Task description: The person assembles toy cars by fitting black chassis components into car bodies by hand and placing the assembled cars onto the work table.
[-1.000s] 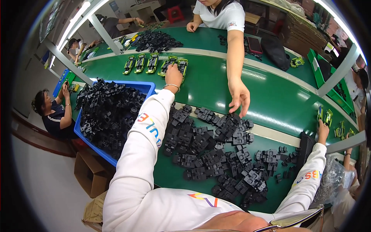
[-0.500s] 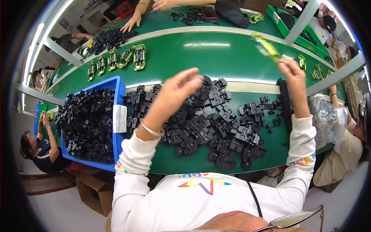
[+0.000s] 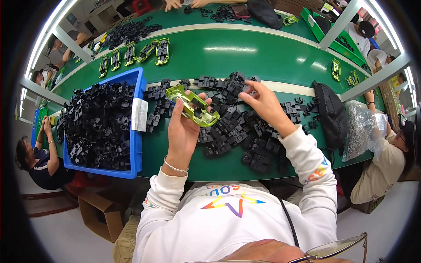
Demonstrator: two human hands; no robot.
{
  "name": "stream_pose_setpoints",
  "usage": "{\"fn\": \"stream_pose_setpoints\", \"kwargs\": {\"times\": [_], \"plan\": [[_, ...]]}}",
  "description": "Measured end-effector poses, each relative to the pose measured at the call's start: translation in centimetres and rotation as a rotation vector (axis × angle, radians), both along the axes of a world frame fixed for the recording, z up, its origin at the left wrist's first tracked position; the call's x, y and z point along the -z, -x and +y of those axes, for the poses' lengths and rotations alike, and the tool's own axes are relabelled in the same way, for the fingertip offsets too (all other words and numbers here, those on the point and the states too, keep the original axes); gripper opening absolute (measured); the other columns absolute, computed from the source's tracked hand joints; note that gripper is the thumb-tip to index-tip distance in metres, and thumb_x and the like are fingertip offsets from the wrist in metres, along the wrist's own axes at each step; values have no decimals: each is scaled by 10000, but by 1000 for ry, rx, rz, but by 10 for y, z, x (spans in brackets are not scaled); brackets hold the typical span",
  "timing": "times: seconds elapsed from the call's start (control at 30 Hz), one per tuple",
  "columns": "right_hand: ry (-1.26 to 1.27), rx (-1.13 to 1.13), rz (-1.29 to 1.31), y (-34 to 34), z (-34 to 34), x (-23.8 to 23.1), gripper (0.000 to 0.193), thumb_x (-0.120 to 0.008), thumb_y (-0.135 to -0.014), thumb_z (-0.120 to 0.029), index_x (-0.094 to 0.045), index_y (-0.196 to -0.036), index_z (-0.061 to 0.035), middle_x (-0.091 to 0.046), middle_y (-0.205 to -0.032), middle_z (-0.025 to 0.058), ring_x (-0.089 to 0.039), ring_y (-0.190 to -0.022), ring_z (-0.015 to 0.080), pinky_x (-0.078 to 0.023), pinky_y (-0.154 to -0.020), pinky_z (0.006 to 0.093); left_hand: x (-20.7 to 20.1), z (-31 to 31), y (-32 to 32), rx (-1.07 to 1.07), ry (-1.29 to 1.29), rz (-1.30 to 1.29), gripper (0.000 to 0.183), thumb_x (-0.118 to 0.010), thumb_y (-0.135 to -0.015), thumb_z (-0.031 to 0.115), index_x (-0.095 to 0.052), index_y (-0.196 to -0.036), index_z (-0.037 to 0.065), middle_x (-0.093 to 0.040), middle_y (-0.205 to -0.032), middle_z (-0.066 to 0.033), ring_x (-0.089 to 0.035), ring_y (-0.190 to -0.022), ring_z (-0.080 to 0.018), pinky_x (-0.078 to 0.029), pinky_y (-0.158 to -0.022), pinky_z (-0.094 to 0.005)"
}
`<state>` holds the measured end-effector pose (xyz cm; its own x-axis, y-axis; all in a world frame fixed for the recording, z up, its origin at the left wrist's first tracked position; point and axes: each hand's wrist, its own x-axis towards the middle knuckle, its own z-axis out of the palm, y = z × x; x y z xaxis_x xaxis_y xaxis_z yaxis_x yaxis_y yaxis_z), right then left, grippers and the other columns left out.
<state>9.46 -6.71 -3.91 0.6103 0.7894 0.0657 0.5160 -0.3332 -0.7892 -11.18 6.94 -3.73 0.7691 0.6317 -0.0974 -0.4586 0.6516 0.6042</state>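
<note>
A glossy lime-green plastic shell (image 3: 206,117), shaped like a toy car body, rests tilted in my left hand (image 3: 183,131). Its hollow inside faces up, and my thumb and fingers grip it around the sides. To the right of it, my right hand (image 3: 265,105) hovers at the pile of black plastic parts (image 3: 223,136). The thumb and index finger there are apart, with nothing visible between them. The pile spreads over the green table in front of me, partly hidden under both hands.
A blue bin (image 3: 137,153) heaped with black parts stands at the left. Several assembled green pieces (image 3: 162,51) line up on the far belt. At right lie a black pouch (image 3: 329,114) and a clear bag of small metal parts (image 3: 358,131). Co-workers sit around.
The green shell has come from the far right toward me and passed into my left hand. My right hand has moved left to the black pile, without the shell.
</note>
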Motion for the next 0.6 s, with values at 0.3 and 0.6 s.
{"fn": "stream_pose_setpoints", "kwargs": {"times": [0.3,0.6], "plan": [[255,144,-567,5,51,24,795,-711,-841,-464,-409,-1396,17,-648,-1024,167,-636,-890,327,-505,-782,433,10,7,11,55,-45,-25,455,-484,-1025,342,-403,-1396,90,-579,-1282,-167,-610,-1139,-285,-519,-946,-384],[272,106,-480,21,52,14,596,-690,-850,-416,-535,-1249,-1,-638,-1053,184,-641,-943,374,-492,-831,484,19,20,18,36,-25,-46,469,-521,-1013,278,-382,-1414,80,-581,-1263,-176,-621,-1111,-273,-512,-943,-367]]}}
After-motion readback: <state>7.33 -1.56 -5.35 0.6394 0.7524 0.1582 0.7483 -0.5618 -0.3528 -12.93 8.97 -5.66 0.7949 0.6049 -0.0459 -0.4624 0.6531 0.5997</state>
